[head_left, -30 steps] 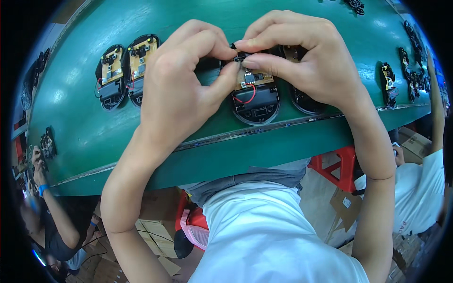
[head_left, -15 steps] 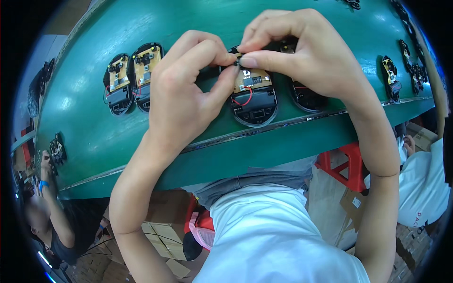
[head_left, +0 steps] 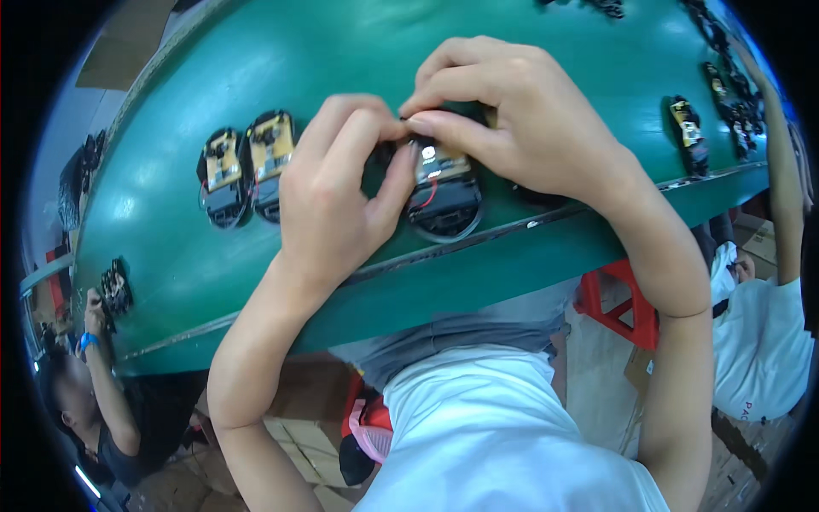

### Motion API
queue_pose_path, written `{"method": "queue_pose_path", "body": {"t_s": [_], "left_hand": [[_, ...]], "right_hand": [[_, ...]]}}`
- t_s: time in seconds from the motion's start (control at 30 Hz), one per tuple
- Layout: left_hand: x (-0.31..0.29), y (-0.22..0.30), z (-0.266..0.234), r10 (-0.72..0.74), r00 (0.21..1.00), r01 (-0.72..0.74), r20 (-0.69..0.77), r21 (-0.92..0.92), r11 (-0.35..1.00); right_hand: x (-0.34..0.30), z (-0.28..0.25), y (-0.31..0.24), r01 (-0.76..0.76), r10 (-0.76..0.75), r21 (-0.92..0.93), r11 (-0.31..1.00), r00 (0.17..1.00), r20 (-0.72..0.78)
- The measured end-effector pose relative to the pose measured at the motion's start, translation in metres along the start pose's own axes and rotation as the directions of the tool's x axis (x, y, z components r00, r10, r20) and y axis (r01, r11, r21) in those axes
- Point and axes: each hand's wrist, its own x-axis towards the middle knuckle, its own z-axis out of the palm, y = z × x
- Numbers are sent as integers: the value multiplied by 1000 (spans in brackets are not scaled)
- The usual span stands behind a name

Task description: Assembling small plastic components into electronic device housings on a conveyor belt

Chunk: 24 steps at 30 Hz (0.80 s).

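An opened computer mouse [head_left: 445,209] lies near the front edge of the bench, its black base holding a tan circuit board and a red wire. Over its far end my left hand [head_left: 341,175] is closed, thumb and forefinger pinched. My right hand [head_left: 512,119] meets it there in a pinch of its own. Whatever sits between the fingertips is hidden and blurred. Two more opened mice, one [head_left: 223,179] beside the other [head_left: 271,166], lie left of my left hand. Under my right hand another mouse base [head_left: 537,196] is mostly covered.
The green bench [head_left: 171,282] curves around me. More mouse parts [head_left: 689,136] lie to the right, with a dark pile [head_left: 734,102] beyond. At left a co-worker's hand [head_left: 94,311] is by a mouse part [head_left: 116,286]. A red stool [head_left: 618,303] stands below the bench; another person sits at right.
The view has shifted a little, so the bench and mice sit differently in the picture. Both hands keep their pinch over the far end of the same mouse.
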Motion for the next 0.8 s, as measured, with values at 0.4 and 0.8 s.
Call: {"method": "queue_pose_path", "body": {"t_s": [0.4,0.8], "left_hand": [[6,-17,-69,-11,998,28,-64,267,963],[-3,-44,-101,-71,959,27,273,160,987]], "right_hand": [[4,-62,91,-514,368,-603,610,858,-359],[-9,-73,96,-409,355,-337,848,911,-210]]}}
